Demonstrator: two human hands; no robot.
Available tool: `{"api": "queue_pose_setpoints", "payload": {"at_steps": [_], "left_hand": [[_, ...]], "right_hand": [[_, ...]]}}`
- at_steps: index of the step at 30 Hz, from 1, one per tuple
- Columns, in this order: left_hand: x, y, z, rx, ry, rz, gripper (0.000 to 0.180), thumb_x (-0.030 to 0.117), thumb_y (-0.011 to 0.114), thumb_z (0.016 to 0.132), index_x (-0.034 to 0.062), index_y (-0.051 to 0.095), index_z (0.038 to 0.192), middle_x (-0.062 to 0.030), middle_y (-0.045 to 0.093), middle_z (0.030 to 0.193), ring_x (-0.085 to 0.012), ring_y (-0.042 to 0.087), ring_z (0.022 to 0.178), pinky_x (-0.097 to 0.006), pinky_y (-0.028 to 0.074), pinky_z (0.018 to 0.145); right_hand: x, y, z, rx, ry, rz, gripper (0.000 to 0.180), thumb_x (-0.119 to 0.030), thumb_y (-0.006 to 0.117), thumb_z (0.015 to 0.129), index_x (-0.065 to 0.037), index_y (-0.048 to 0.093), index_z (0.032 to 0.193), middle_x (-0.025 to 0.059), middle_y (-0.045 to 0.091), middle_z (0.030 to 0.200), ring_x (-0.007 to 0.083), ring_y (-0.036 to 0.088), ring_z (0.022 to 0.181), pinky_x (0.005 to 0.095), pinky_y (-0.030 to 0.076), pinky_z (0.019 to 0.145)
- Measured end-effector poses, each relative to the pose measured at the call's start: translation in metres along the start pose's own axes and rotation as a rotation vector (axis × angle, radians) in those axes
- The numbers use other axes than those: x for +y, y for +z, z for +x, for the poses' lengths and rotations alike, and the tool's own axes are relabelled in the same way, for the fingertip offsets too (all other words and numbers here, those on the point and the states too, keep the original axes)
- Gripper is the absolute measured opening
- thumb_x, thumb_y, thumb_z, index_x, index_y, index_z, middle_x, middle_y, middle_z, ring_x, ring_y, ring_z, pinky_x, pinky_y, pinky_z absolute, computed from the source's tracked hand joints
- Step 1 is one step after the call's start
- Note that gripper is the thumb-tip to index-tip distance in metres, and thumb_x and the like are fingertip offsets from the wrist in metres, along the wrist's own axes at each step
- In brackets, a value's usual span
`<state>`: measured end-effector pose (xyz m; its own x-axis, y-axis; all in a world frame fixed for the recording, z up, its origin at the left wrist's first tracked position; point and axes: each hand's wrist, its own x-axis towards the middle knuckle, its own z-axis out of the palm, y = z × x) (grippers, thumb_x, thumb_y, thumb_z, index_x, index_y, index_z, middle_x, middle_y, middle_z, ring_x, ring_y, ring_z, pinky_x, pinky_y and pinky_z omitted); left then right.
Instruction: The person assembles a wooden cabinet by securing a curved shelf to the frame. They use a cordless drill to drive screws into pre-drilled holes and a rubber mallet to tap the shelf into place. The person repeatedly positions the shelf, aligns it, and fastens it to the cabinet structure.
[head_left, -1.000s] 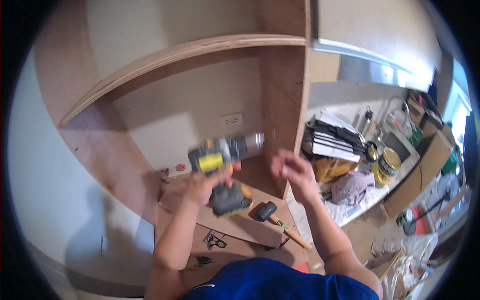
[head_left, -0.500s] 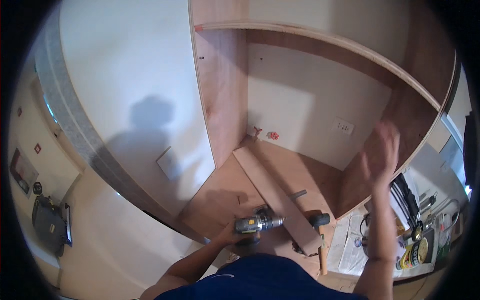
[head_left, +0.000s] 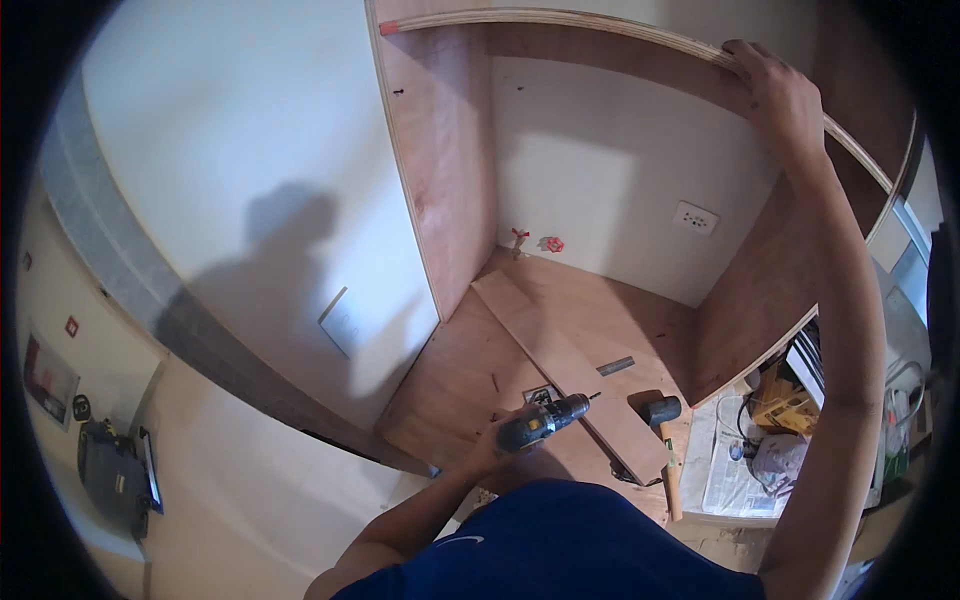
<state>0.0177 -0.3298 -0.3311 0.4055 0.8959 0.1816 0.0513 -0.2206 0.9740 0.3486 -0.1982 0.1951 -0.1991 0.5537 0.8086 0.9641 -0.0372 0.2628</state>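
Observation:
My left hand is closed round a cordless drill, its bit pointing right over a loose wooden board. Up at the right, my right hand grips the front edge of a wooden shelf, with its fingers over the top. The board lies slantwise on the cabinet's plywood floor. To the right of the board rests a mallet with a black head and wooden handle. A short grey strip lies beyond the drill.
Red valve handles and a white socket are on the cabinet's back wall. A white panel stands on the left. Cables, a yellow item and a bag sit on the right-hand surface. A dark case is at far left.
My right hand has gone from open in the air up to the shelf edge and closed on it. The drill has swung to point more up and right. The view has shifted.

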Motion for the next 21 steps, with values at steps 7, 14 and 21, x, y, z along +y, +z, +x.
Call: {"api": "queue_pose_setpoints", "payload": {"at_steps": [7,14,21], "left_hand": [[0.005,-0.037,-0.008,0.071,-0.237,0.004,0.070,0.029,0.088,0.084,0.0025,0.053,0.139,-0.0090,0.070,0.119,-0.0195,0.068,0.109,-0.036,0.053,0.098],[0.030,-0.102,-0.001,0.562,-0.245,0.174,0.063,0.034,0.089,0.083,0.0015,0.060,0.129,-0.0123,0.069,0.119,-0.0215,0.067,0.108,-0.036,0.053,0.096],[-0.007,-0.123,-0.001,0.714,-0.159,0.023,0.056,0.021,0.091,0.081,-0.0007,0.062,0.123,-0.0130,0.070,0.116,-0.0187,0.067,0.107,-0.037,0.053,0.094]], "right_hand": [[-0.019,-0.022,-0.015,0.183,-0.096,-0.161,0.031,-0.032,0.078,0.087,-0.007,0.069,0.103,0.0175,0.071,0.111,0.0362,0.071,0.098,0.0437,0.057,0.082],[-0.007,-0.034,0.025,0.048,0.095,-0.302,0.038,-0.043,0.076,0.088,-0.007,0.070,0.099,0.0192,0.073,0.086,0.0391,0.072,0.082,0.0481,0.056,0.075],[-0.034,-0.040,0.028,0.164,-0.001,-0.339,0.038,-0.044,0.077,0.088,-0.006,0.073,0.094,0.0188,0.073,0.088,0.0384,0.072,0.086,0.0480,0.056,0.077]]}}
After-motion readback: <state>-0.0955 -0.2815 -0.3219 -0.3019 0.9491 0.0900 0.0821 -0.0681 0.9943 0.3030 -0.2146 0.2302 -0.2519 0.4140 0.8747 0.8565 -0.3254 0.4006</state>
